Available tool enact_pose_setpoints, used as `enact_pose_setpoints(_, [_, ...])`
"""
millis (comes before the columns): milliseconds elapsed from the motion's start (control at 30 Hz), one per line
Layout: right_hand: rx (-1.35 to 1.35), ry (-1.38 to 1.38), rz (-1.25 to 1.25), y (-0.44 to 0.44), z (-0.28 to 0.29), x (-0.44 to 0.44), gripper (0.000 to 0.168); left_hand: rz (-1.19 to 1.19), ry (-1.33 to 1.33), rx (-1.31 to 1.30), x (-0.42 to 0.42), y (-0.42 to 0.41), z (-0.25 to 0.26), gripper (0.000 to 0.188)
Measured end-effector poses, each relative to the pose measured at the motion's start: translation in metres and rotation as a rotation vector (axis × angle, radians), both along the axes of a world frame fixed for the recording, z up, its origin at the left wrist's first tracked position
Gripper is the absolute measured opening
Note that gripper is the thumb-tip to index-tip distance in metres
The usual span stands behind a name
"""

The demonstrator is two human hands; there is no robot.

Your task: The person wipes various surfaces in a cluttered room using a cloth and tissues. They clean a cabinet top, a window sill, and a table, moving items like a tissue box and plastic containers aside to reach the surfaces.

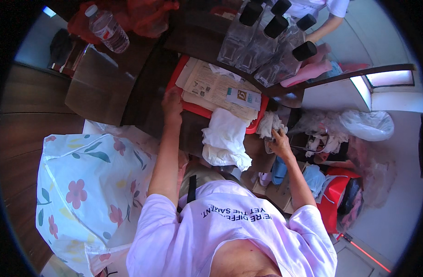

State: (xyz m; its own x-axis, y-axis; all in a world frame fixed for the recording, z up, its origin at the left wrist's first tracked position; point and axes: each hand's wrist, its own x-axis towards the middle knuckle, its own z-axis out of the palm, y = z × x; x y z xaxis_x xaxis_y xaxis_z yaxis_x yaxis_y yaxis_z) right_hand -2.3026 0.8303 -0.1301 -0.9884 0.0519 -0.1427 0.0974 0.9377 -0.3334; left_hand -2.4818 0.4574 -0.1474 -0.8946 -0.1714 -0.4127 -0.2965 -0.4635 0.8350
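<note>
My left hand is at the left edge of a red plastic tray; it is slightly blurred, and whether it grips the rim cannot be made out. Printed papers and a small white packet lie in the tray. A crumpled white cloth hangs over the tray's near edge onto the dark tabletop. To the right, my right hand touches a greyish crumpled cloth beside the tray's right end; its grip is unclear.
Clear bottles with black caps stand behind the tray, beside a pink roll. A water bottle lies upper left near red plastic bags. Flowered fabric is at left, a red bag at right. Another person's arm shows behind.
</note>
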Motion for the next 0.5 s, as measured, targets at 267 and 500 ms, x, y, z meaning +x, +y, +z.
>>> enact_pose_setpoints(267, [-0.627,0.059,-0.483,0.034,-0.025,-0.017,0.027,0.053,-0.020,-0.505,0.009,-0.035,-0.058,0.022])
enact_pose_setpoints(500, [-1.027,0.135,-0.230,-0.089,0.114,-0.083,0.032,0.085,-0.118,-0.534,0.022,-0.035,-0.052,0.020])
